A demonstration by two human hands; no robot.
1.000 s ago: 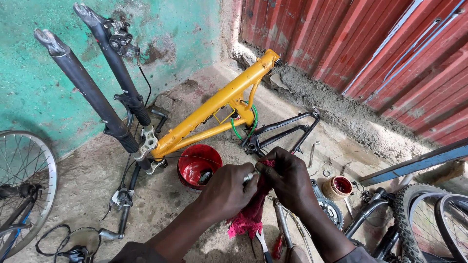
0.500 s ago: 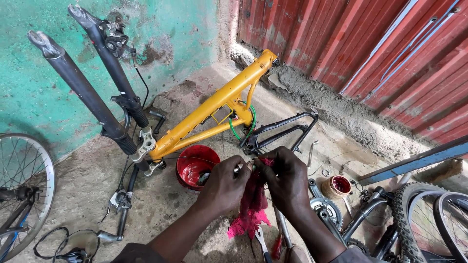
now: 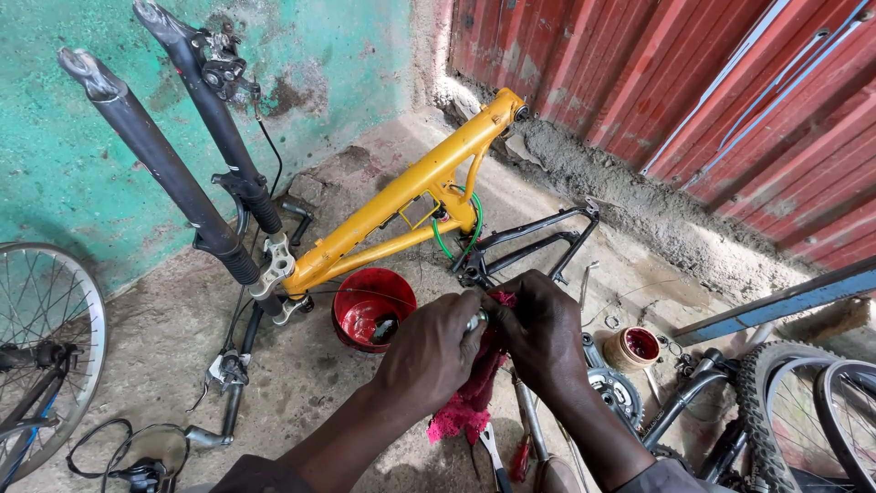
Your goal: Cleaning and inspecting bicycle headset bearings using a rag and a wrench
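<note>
Head view: I had both hands pinching a small metal part point(image 3: 477, 320) in a pink rag point(image 3: 467, 402), left hand point(image 3: 433, 351) and right hand point(image 3: 538, 333) clenched, above the red bowl point(image 3: 370, 306); wiping step, I judged, calling for turning the part.

A small metal part point(image 3: 478, 319) is being gripped between the left hand point(image 3: 436, 351) and right hand point(image 3: 544, 333), with a pink rag point(image 3: 467, 402) beneath. A red bowl point(image 3: 370, 306) is lying beside a yellow bicycle frame point(image 3: 411, 196) on the floor.
</note>
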